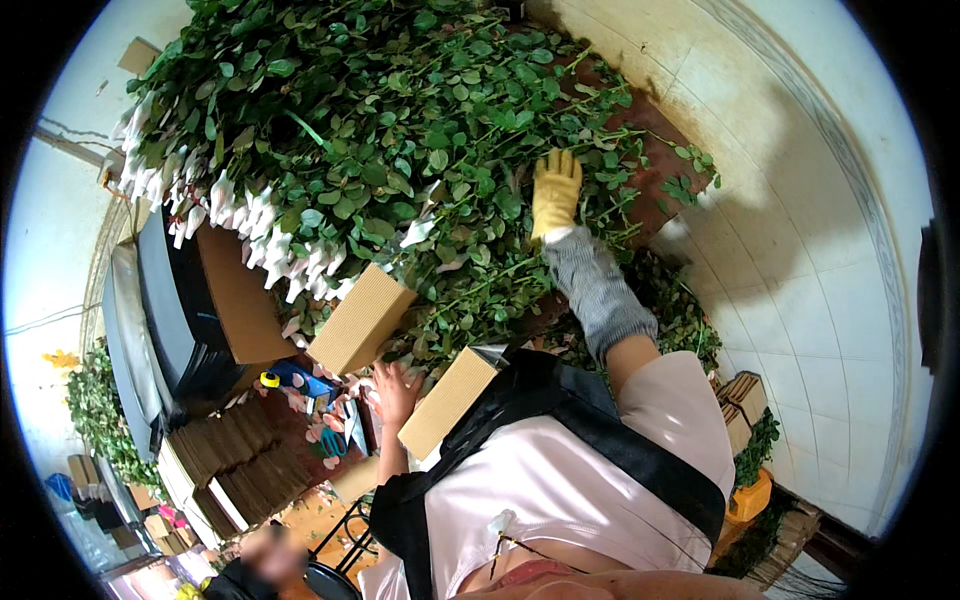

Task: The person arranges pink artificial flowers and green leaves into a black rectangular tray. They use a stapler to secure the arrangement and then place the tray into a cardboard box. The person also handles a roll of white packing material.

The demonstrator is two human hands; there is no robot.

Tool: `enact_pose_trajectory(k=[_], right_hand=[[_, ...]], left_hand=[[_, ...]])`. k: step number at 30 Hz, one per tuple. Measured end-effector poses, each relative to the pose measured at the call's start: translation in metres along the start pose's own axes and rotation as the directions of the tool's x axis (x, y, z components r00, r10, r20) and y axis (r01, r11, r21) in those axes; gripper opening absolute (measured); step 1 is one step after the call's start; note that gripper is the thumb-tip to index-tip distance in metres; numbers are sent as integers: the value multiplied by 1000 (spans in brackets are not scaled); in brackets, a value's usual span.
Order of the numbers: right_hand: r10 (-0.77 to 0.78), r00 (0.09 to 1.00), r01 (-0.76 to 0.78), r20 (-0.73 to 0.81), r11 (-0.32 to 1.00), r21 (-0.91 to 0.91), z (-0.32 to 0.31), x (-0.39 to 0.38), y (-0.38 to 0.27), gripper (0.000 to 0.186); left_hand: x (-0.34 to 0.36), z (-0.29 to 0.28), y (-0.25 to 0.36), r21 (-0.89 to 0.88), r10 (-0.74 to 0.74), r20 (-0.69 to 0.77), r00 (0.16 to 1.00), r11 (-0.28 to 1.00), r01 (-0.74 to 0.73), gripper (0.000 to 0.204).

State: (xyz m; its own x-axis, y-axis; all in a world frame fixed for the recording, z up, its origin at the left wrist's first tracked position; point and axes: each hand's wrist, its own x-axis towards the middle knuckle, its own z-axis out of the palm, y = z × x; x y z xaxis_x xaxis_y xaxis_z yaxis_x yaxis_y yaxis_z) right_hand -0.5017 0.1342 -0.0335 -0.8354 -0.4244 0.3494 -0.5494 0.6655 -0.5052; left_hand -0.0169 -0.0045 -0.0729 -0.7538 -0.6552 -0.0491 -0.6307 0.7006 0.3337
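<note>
A large heap of leafy rose stems (pixel 400 150) covers the work table, its blooms wrapped in white sleeves (pixel 232 205) along the left side. My right hand (pixel 557 195), in a yellow glove with a grey oversleeve, lies on the stems at the heap's right, fingers stretched out. My bare left hand (pixel 396 393) rests by the near edge of the heap, its fingers apart. Beside it are two tan corrugated cardboard pieces, one beyond (pixel 362 318) and one nearer my body (pixel 452 402). Neither hand appears to hold anything.
Teal-handled scissors (pixel 333 443), a blue tool with a yellow knob (pixel 300 380) and loose pink petals lie left of my left hand. Stacked cardboard (pixel 235 455) and dark sheets (pixel 180 300) stand farther left. A tiled wall (pixel 800 290) bounds the right. Another person sits at lower left.
</note>
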Motion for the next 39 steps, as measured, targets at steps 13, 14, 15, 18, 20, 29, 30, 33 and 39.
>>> enact_pose_trajectory(k=[13, 14, 15, 18, 20, 29, 30, 33, 39], right_hand=[[-339, 940, 315, 24, 842, -438, -82, 101, -40, 26], [-392, 920, 346, 0, 812, -471, -79, 107, -44, 25], [-444, 896, 374, -19, 777, -506, -77, 112, -48, 25], [-414, 880, 312, -231, 873, -376, -88, 103, -87, 30], [-338, 929, 263, -150, 889, -374, -62, 113, -86, 30], [-110, 807, 246, 581, 956, -160, 4, 110, -32, 72], [-91, 776, 165, 624, 984, -62, -7, 126, -24, 71], [-291, 904, 329, 314, 941, -74, -34, 94, -30, 64], [-495, 869, 494, 15, 864, -93, -45, 68, -75, 66]], left_hand=[[-5, 12, -9, -122, -45, -14, 999, 992, 43, 72], [-2, 11, -8, -139, -48, -11, 999, 989, 46, 71], [0, 9, -8, -157, -51, -8, 999, 986, 49, 70], [-11, 9, -13, -87, -58, -18, 998, 995, 56, 70], [-10, 11, -13, -123, -65, -31, 997, 991, 61, 70], [-11, 9, -13, -153, -31, -36, 999, 988, 26, 69], [-6, 10, -12, -145, -22, -44, 999, 989, 15, 69], [-8, 10, -8, -144, -29, -64, 998, 989, 19, 69], [-6, 0, -4, -96, -55, -19, 998, 994, 53, 67]])
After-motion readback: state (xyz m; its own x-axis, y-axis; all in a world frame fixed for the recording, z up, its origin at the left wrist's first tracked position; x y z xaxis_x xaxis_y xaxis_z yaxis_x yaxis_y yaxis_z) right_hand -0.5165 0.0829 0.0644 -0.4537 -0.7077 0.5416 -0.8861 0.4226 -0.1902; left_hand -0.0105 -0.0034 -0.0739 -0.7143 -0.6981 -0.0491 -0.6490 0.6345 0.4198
